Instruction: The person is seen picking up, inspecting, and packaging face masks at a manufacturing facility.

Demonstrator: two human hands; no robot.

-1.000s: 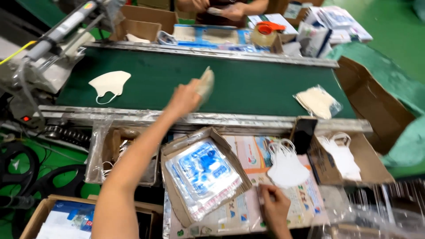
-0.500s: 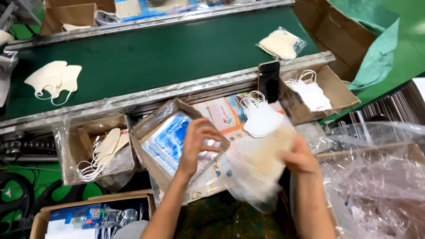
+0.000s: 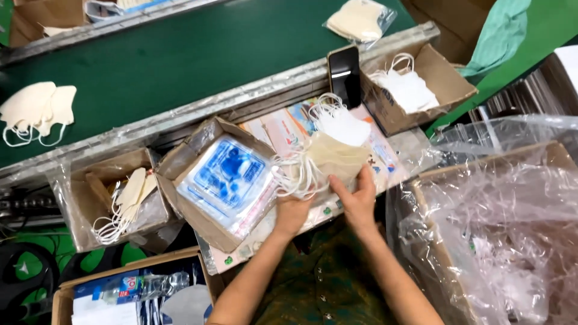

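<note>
Bare forearms, no sleeves or gloves; dark green patterned garment (image 3: 325, 283) below.

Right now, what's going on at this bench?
A person holds a cream face mask with both hands, the left hand at the ear loops and the right hand under its edge. Beside them sits a box of blue-printed bags. More masks lie on the green belt.

This is a packing line in a factory or workshop. Beyond the hands runs a green conveyor belt (image 3: 180, 54) carrying loose face masks (image 3: 36, 108), and cardboard boxes (image 3: 421, 84) of masks and plastic bags (image 3: 226, 177) sit around them.
</note>
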